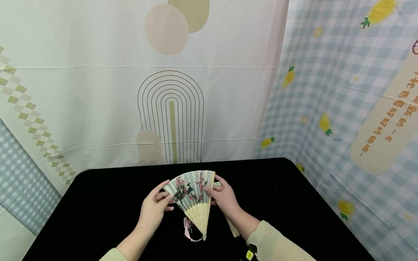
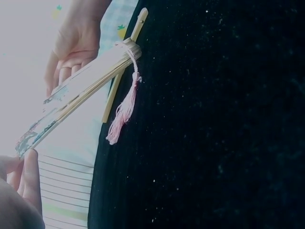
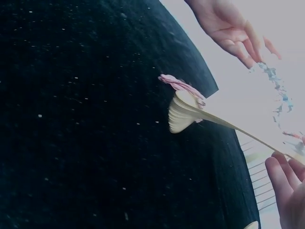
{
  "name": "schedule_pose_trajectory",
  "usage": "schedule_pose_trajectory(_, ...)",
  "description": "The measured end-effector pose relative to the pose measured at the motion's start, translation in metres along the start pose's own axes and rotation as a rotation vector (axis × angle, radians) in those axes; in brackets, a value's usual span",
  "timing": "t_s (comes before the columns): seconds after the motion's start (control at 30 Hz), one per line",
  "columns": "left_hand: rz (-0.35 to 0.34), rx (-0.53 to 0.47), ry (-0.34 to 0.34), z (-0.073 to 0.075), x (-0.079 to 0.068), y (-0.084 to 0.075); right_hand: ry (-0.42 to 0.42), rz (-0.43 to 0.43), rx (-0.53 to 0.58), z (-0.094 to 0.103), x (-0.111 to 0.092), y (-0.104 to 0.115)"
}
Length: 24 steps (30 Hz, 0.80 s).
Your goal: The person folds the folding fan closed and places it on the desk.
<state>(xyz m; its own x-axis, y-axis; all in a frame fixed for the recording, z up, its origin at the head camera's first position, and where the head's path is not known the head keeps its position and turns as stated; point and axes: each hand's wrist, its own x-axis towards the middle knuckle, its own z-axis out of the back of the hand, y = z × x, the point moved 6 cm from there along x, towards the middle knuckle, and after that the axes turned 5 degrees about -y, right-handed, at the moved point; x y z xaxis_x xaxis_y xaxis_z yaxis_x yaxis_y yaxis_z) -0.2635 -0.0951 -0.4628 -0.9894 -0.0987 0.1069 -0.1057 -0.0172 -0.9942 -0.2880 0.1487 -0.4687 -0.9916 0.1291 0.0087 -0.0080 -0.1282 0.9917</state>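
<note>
A partly spread folding fan (image 1: pixel 192 192) is held up between both hands in the head view, its leaf painted with pink blossoms and a blue bird. My left hand (image 1: pixel 153 210) pinches the left end of the leaf between thumb and fingers. At the opposite edge, my right hand (image 1: pixel 225 197) grips the outer guard, thumb in front. The pale ribs (image 1: pixel 199 214) narrow downward to the pivot, where a pink tassel (image 2: pixel 125 112) hangs on a cord. Glare washes out much of the leaf in the right wrist view.
Beneath the right forearm, a pale slat (image 1: pixel 232 228) lies on the black table (image 1: pixel 107 203), partly hidden. A white patterned curtain (image 1: pixel 228 108) hangs behind the table, and a blue checked one (image 1: pixel 313 87) hangs on the right.
</note>
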Motion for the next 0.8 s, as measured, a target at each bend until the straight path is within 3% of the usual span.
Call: schedule_pose_trajectory(0.8,0.02,-0.004,0.003,-0.0037,-0.0024,-0.0016,0.031,0.04,0.01,-0.0061,-0.01,0.0033)
